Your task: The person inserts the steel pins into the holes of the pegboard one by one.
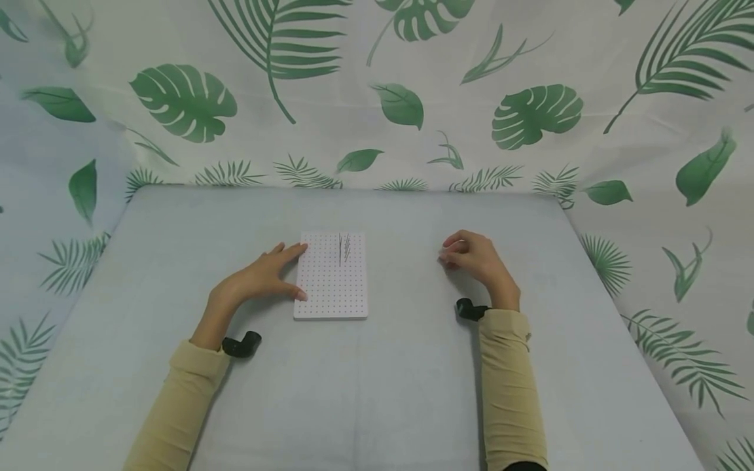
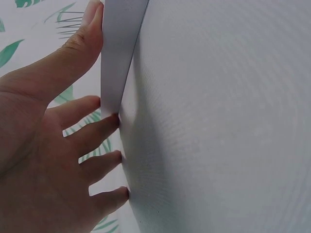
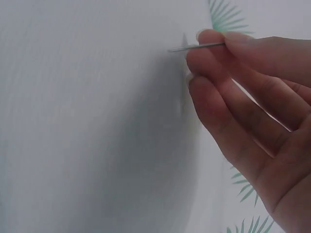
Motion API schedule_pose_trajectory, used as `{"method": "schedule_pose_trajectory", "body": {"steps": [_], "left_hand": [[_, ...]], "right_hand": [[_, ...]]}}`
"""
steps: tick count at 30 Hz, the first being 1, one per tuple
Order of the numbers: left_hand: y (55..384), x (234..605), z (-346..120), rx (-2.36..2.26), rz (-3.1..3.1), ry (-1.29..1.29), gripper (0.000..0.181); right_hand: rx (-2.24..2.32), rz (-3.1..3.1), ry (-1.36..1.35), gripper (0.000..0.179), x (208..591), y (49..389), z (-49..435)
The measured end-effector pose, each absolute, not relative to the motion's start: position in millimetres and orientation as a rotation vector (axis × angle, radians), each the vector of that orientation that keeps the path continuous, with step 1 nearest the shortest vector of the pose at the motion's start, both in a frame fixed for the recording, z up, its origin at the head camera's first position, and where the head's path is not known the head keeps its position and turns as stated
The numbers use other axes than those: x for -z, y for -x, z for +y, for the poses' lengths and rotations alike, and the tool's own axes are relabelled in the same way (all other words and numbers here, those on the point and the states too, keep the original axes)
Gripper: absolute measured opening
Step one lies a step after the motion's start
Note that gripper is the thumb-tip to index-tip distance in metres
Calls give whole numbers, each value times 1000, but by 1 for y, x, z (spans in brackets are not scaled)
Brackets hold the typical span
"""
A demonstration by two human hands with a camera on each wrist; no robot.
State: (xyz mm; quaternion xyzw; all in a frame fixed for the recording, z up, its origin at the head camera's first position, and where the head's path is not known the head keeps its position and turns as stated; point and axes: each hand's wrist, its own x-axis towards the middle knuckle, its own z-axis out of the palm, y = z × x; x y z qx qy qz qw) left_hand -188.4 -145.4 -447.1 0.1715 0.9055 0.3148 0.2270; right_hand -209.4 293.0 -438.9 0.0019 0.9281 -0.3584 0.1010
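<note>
A white board [image 1: 330, 281] with rows of small holes lies on the table, and several thin dark pins [image 1: 347, 247] stand in its upper right part. At its left edge is my left hand [image 1: 259, 275], fingers spread, with thumb and index fingertip touching the board. The left wrist view shows the board's side [image 2: 116, 53] against the thumb, while the other fingers reach down to the tabletop. To the right of the board, my right hand [image 1: 474, 258] pinches a thin metal pin [image 3: 197, 47] between thumb and fingertips, one end sticking out.
A pale grey cloth [image 1: 406, 386] covers the table. Leaf-patterned fabric [image 1: 353, 104] hangs behind and along both sides. Black wrist cameras [image 1: 243, 345] are worn at both cuffs, close over the tabletop.
</note>
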Motion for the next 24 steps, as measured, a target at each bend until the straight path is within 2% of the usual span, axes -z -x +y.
{"method": "schedule_pose_trajectory", "body": {"steps": [24], "left_hand": [[189, 448, -146, -862, 2502, -480, 105]], "right_hand": [[1574, 2638, 270, 26, 435, 213, 248]]}}
